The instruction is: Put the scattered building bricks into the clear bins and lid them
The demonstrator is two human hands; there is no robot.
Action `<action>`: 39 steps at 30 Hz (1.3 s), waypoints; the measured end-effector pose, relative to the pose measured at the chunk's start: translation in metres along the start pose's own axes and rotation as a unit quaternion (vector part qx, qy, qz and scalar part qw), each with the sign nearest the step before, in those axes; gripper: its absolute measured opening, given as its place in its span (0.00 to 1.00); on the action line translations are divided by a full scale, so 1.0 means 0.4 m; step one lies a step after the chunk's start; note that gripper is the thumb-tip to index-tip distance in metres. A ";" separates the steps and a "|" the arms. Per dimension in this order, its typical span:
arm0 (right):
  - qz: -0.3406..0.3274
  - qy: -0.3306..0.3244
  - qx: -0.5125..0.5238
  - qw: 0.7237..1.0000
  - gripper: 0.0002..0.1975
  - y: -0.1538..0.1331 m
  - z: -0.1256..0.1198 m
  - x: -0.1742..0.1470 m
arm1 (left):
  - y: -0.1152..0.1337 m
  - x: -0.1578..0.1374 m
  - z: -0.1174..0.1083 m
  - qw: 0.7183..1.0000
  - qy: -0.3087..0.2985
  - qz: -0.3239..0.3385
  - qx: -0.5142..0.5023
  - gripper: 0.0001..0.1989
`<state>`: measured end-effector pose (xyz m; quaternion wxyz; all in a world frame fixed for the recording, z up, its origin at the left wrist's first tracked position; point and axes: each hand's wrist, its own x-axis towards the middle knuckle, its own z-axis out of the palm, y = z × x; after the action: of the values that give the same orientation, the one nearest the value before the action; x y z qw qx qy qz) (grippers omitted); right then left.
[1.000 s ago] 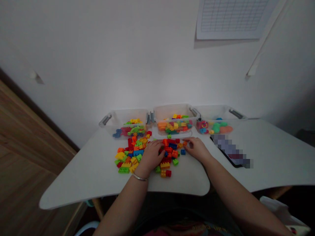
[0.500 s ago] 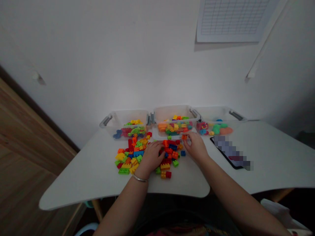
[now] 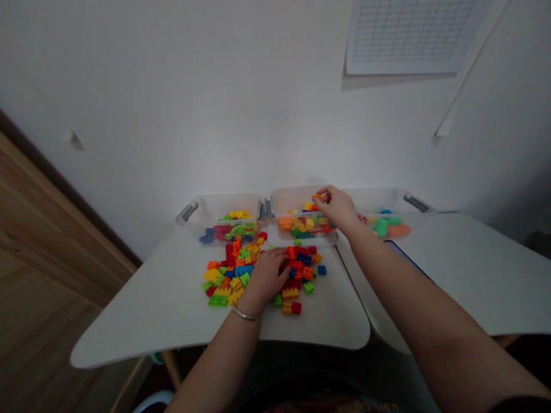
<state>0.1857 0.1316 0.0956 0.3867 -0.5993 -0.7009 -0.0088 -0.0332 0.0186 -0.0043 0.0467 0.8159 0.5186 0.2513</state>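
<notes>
My right hand (image 3: pixel 338 207) is raised over the middle clear plastic box, pinching a small orange toy building block (image 3: pixel 317 197) between thumb and fingers. Below it in the box lie mixed coloured blocks (image 3: pixel 306 222). My left hand (image 3: pixel 270 276), with a bracelet on the wrist, rests on a loose heap of toy building blocks (image 3: pixel 241 269) on the white table. Its fingers are curved, with thumb and index finger apart; some fingertips are hidden among the blocks. A yellow block (image 3: pixel 290 293) and a red one (image 3: pixel 296 308) lie close to its right.
A left clear box (image 3: pixel 228 201) holds colourful toy pieces. The right clear box (image 3: pixel 379 198), partly behind my forearm, contains green, orange and blue shapes. A phone (image 3: pixel 407 258) is mostly covered by my right arm. The white table (image 3: pixel 142 310) meets the wall behind.
My right hand has moved up and away from the table beside the heap to above the middle box, carrying the orange block. The left hand stays on the heap.
</notes>
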 end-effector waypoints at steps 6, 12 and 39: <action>0.065 -0.109 -0.050 0.991 0.18 -0.014 0.014 0.043 | 0.001 0.001 0.000 1.000 -0.002 -0.003 0.000 0.12; 0.059 -0.138 -0.058 0.987 0.25 -0.001 0.018 0.044 | 0.002 0.000 -0.002 1.000 -0.004 -0.002 -0.005 0.12; -0.153 -0.184 0.130 0.962 0.09 0.011 0.024 -0.258 | 0.005 -0.001 -0.004 1.000 0.004 0.011 0.000 0.11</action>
<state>0.1827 0.0514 0.0298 0.3193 -0.4210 -0.8384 0.1342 -0.0323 0.0169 -0.0024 0.0415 0.8207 0.5095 0.2552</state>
